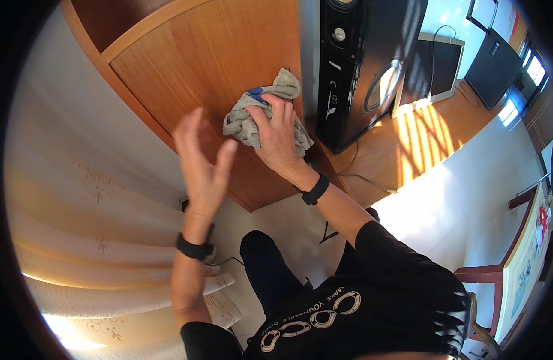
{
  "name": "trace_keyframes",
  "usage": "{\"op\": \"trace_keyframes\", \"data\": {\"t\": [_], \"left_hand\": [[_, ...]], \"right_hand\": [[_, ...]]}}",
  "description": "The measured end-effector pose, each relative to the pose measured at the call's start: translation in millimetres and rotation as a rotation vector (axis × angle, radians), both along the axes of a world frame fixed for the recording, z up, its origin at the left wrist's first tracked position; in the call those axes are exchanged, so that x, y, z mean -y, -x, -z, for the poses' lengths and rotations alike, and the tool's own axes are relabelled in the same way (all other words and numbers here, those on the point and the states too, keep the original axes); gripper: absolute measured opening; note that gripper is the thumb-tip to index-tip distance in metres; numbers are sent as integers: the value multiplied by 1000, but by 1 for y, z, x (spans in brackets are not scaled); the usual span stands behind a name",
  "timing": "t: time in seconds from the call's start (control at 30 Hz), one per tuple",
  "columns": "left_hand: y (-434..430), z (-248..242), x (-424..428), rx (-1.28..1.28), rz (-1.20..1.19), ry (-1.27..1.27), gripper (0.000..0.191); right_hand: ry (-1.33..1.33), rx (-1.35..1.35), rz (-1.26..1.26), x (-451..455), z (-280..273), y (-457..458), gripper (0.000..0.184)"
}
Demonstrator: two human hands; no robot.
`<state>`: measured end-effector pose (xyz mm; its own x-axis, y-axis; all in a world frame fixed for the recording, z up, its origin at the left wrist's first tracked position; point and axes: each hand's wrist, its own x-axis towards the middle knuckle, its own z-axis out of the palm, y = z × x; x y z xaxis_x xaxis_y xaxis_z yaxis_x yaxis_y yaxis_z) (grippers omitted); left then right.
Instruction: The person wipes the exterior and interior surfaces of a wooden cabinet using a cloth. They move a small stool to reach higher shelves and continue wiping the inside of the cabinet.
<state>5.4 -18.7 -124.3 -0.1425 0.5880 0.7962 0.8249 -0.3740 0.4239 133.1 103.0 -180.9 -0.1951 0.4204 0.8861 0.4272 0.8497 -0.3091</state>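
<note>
My right hand [276, 130] grips a crumpled grey cloth [242, 118] with a blue patch and presses it against a wooden cabinet panel [204, 58]. Part of the cloth bunches up above my fingers, and a corner hangs below toward the panel's edge. My left hand [202, 162] is raised to the left of the cloth, thumb and fingers apart, holding nothing. It looks slightly blurred in front of the cabinet's left edge. Each wrist wears a black band.
A tall black loudspeaker [344, 76] stands right of the cabinet on a low wooden surface [371, 166], where a cable lies. Farther along sits a framed flat panel [438, 67]. Pale patterned curtains [105, 216] hang at left. A reddish wooden chair frame [494, 274] is at right.
</note>
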Motion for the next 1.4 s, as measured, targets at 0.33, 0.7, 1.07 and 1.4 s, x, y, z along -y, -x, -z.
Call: {"op": "trace_keyframes", "data": {"t": [0.33, 0.7, 1.07, 1.4], "left_hand": [[-26, 70, -43, 1177, 461, 275, 57], [14, -67, -28, -147, -218, -410, 54], [-2, -52, -76, -870, -348, -265, 70], [-21, -101, -119, -796, -418, -463, 62]], "right_hand": [[499, -43, -780, 26, 4, -30, 91], [482, 164, -354, 39, 51, -166, 68], [423, 390, 89, 29, 171, -262, 47], [369, 486, 140, 26, 200, -246, 37]]}}
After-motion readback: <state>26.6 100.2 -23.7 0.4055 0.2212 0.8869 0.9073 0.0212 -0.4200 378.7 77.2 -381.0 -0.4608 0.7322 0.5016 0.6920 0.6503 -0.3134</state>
